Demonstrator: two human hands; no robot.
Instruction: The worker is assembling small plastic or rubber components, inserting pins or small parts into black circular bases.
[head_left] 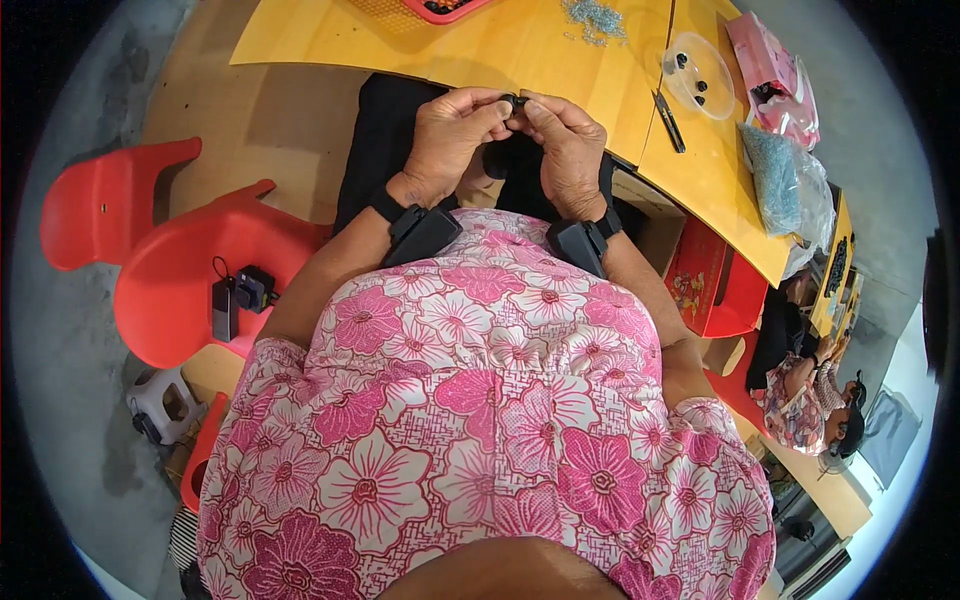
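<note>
My left hand (452,138) and my right hand (570,150) meet just past the near edge of the yellow table (480,55). Between their fingertips is a small black round part (515,102), pinched from both sides; its exact kind is too small to make out. The fingers hide much of it. To the right of my hands, a black utility knife (669,122) lies on the tabletop. Beyond the knife sits a clear round plastic bowl (716,72) with several small black pieces in it.
Small clear-blue bits (594,20) lie in a pile at the far middle, near a red basket (440,10). Plastic bags (772,180) and a pink package (765,60) cover the right side. Red chairs (160,290) stand at left. Another person (800,400) sits at far right.
</note>
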